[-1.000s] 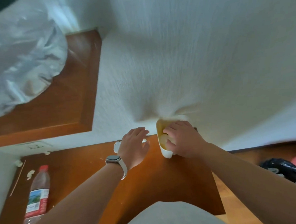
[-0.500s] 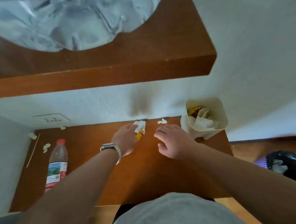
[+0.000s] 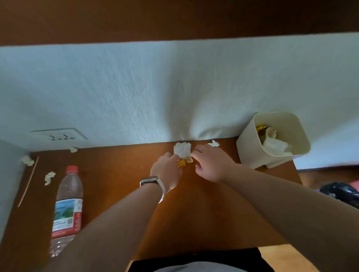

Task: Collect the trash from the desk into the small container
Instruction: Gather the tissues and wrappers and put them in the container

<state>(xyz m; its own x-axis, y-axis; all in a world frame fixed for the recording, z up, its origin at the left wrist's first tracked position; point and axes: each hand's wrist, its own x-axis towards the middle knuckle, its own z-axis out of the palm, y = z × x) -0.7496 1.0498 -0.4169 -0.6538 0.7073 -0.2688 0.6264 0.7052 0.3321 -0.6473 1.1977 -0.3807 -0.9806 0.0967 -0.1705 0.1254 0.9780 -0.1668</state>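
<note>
Our right hand (image 3: 212,165) has left the small cream plastic container (image 3: 256,152), now beside it. Both hands, the left hand (image 3: 168,171) too, close loosely around the crumpled white tissue (image 3: 182,150) and orange scraps (image 3: 184,161) between them, gripping nothing yet.

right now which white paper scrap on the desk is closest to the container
The small scrap by the wall, just beyond the right hand. The other scraps lie farther left of the container.
</note>
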